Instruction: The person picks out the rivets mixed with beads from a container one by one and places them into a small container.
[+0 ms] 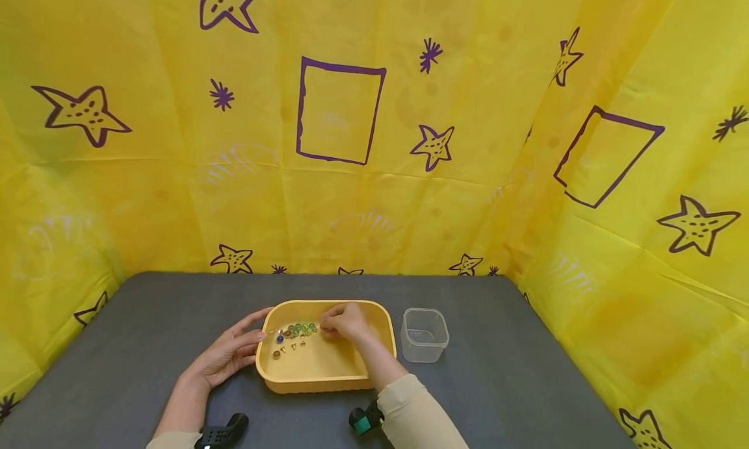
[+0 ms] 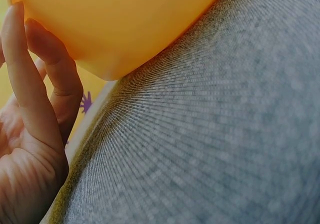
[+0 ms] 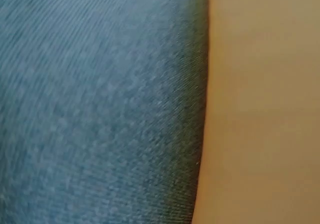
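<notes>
A shallow yellow tray (image 1: 328, 364) stands on the dark table. My left hand (image 1: 231, 353) rests against its left side, fingers loosely extended at the rim; the left wrist view shows fingers touching the outer wall (image 2: 120, 29). My right hand (image 1: 348, 322) reaches into the tray with fingers bent and fingertips together at the end of a cluster of green glass marbles (image 1: 301, 330). I cannot tell whether anything is between those fingertips. Left of the cluster are a dark blue marble (image 1: 280, 338) and a brown marble (image 1: 277, 355), with several tiny gold pointed pieces (image 1: 294, 347) nearby.
A clear square plastic container (image 1: 424, 335) stands just right of the tray on the dark grey cloth (image 1: 497, 384). Yellow drapes (image 1: 351, 202) with purple drawings close off the back and sides. The right wrist view shows cloth beside the tray's wall (image 3: 265, 104).
</notes>
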`<state>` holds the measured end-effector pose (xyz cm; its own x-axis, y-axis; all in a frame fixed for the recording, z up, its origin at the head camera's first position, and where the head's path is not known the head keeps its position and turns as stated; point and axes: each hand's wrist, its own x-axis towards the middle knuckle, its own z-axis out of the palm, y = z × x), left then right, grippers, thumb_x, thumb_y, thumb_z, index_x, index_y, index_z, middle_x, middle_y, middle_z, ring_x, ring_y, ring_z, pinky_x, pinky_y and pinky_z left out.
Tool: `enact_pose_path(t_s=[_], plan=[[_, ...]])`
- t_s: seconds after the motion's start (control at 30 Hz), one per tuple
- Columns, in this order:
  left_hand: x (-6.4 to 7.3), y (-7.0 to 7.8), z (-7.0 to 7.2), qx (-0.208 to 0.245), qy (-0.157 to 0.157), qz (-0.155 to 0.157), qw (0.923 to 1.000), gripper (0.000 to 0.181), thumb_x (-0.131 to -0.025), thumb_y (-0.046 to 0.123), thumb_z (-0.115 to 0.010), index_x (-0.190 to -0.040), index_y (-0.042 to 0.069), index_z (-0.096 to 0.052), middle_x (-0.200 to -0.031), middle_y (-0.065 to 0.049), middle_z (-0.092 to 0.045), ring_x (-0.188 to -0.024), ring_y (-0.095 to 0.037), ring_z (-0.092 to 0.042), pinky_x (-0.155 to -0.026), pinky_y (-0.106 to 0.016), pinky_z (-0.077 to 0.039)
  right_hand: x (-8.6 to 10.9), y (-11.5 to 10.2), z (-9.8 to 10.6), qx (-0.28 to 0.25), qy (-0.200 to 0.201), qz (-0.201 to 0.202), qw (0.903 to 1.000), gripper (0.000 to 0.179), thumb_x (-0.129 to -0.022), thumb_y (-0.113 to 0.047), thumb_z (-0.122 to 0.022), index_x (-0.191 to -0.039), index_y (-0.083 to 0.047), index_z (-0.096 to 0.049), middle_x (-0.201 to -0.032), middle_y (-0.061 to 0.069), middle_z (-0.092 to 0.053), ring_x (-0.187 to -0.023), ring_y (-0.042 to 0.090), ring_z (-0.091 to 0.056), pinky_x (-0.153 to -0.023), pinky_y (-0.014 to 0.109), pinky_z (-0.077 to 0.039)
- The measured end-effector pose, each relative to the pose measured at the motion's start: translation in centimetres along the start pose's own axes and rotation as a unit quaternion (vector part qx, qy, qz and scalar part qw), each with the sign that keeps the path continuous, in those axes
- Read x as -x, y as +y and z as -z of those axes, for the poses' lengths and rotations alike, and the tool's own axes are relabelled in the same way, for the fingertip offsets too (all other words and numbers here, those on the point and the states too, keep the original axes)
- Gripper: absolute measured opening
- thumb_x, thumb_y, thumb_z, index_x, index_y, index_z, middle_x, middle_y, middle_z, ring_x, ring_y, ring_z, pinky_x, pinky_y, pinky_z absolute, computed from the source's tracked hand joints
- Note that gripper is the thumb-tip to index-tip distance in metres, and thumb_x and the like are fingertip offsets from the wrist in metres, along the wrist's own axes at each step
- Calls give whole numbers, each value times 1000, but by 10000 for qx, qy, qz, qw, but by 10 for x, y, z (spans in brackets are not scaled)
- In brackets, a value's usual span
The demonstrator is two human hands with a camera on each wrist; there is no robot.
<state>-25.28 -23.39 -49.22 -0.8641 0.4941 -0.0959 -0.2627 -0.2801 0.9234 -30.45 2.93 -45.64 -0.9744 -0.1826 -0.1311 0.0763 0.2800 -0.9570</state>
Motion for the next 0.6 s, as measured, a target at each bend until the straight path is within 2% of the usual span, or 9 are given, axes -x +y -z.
enact_pose_path(t_s=[0.17,0.4,0.6], plan=[[1,-1,0,-30,33,3,10000,49,-105,13,-47,-146,38,-34,-127,3,-63,-108,-11,-70,-86,-24,-61,-1,3,-5,-82,-36,-177,9998,10,-82,7,-72,-91,12,-74,-86,26,-74,-64,16,-69,-62,29,-64],[1,-1,0,-55,69,22,10000,51,-105,13,-47,-147,37,-34,-128,3,-61,-111,-12,-69,-88,-25,-61,-1,5,-9,39,26,-208,9998,9,-83,7,-71,-91,11,-74,-86,26,-75,-62,15,-69,-61,28,-63],[0,-1,0,-75,-143,-74,9998,50,-106,13,-44,-148,38,-34,-130,3,-60,-113,-13,-68,-89,-26,-61,1,5,-11,145,100,-222,9996,9,-84,8,-70,-91,10,-75,-81,21,-75,-55,9,-62,-59,27,-62]])
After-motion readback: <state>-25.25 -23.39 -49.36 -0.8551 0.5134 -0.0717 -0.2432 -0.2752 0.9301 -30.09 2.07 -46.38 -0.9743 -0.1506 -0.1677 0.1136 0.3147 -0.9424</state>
